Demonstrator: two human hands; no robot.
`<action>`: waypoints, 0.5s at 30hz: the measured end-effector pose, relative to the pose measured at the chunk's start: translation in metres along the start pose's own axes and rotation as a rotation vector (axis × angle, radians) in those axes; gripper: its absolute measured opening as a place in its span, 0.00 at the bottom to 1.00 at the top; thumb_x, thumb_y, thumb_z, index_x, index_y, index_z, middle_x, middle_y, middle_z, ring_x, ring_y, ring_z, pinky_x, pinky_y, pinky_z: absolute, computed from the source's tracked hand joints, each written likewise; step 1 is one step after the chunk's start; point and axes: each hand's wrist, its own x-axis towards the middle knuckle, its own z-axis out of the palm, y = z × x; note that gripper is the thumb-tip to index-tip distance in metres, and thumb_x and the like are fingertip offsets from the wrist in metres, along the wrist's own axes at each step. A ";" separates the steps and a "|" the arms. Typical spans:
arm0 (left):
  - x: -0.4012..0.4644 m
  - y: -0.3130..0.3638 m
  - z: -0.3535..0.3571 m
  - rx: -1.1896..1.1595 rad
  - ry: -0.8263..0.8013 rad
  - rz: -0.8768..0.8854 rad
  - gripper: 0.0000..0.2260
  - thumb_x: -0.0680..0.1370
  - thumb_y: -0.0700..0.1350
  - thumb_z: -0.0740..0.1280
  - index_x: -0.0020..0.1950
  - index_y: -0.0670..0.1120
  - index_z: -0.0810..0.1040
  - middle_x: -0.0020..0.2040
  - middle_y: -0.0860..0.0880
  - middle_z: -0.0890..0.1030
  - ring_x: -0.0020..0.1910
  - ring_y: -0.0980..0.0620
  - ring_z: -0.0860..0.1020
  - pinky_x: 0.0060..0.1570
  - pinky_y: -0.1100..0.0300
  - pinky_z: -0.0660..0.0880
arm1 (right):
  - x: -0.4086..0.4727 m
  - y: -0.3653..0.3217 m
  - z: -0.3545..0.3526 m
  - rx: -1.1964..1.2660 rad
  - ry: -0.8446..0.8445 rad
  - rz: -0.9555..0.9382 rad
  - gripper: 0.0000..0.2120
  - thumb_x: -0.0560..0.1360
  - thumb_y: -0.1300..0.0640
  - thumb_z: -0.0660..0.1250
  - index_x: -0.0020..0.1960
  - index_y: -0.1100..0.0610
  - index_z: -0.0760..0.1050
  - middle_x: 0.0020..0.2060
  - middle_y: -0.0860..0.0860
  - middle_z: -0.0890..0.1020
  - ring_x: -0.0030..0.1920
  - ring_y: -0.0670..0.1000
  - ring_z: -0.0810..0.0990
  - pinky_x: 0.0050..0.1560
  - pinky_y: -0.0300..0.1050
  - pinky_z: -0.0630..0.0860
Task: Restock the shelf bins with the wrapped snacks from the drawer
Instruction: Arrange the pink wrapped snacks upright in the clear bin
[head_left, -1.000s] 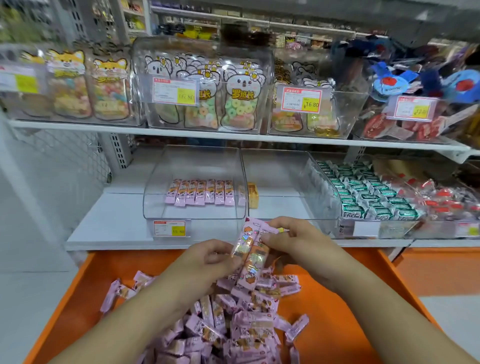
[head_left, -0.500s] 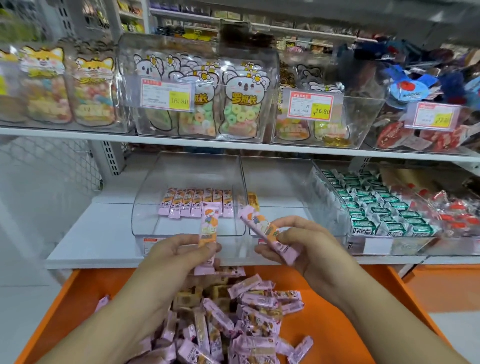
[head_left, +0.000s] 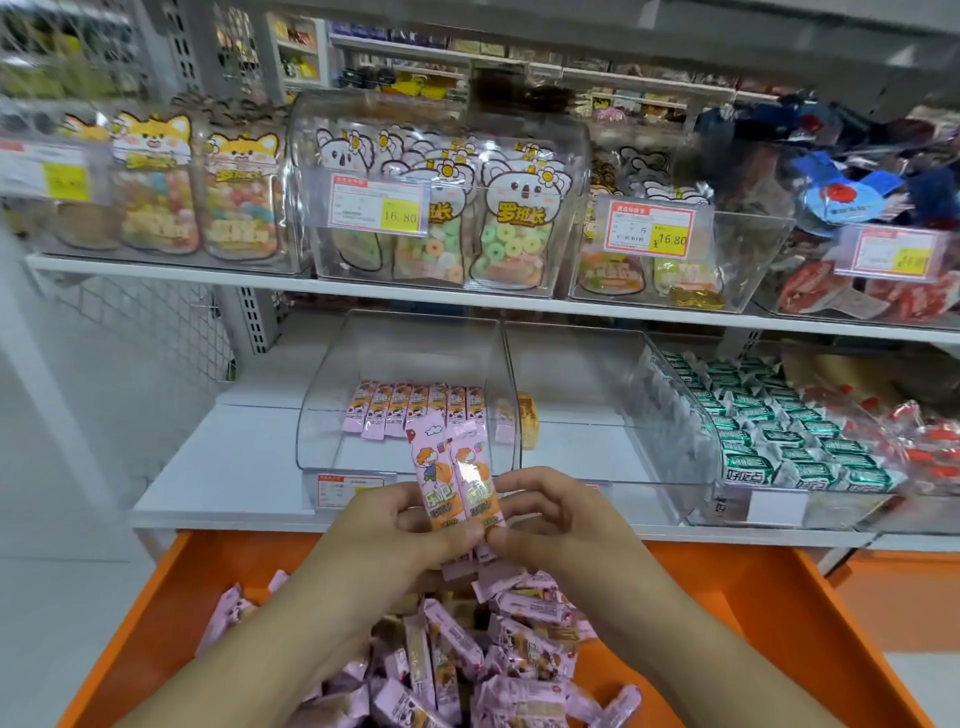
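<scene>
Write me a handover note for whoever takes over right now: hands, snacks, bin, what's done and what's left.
Left hand: pinches the left of two pink snack bars, held upright side by side.
Right hand: pinches the right bar.
Both bars are above the front edge of the orange drawer, in front of the clear bin.
Done: one row of pink bars stands at the back of that bin.
Left: place this pair, then move the loose pile out of the drawer.

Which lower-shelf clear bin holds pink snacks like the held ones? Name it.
The left clear bin, directly behind both hands; its neighbour looks nearly bare, the next holds green packs.
</scene>
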 end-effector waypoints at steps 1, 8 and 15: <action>0.000 0.002 -0.002 0.032 -0.011 0.008 0.11 0.75 0.37 0.77 0.56 0.47 0.85 0.47 0.47 0.89 0.47 0.46 0.88 0.53 0.45 0.83 | 0.001 -0.002 0.001 -0.051 -0.013 -0.003 0.19 0.73 0.66 0.78 0.60 0.52 0.82 0.53 0.56 0.83 0.45 0.57 0.83 0.45 0.40 0.80; 0.003 0.007 -0.018 0.313 -0.152 0.003 0.16 0.71 0.42 0.82 0.56 0.48 0.84 0.48 0.49 0.89 0.47 0.49 0.88 0.53 0.48 0.84 | 0.019 -0.026 0.008 -0.206 -0.030 -0.141 0.25 0.74 0.49 0.79 0.66 0.30 0.75 0.56 0.52 0.79 0.37 0.50 0.77 0.41 0.45 0.75; 0.015 0.009 -0.039 0.444 -0.083 0.050 0.20 0.71 0.47 0.82 0.59 0.57 0.80 0.49 0.57 0.87 0.46 0.55 0.87 0.53 0.43 0.84 | 0.054 -0.021 0.028 -0.287 0.061 -0.219 0.12 0.74 0.51 0.79 0.55 0.43 0.81 0.54 0.55 0.82 0.31 0.54 0.79 0.32 0.42 0.73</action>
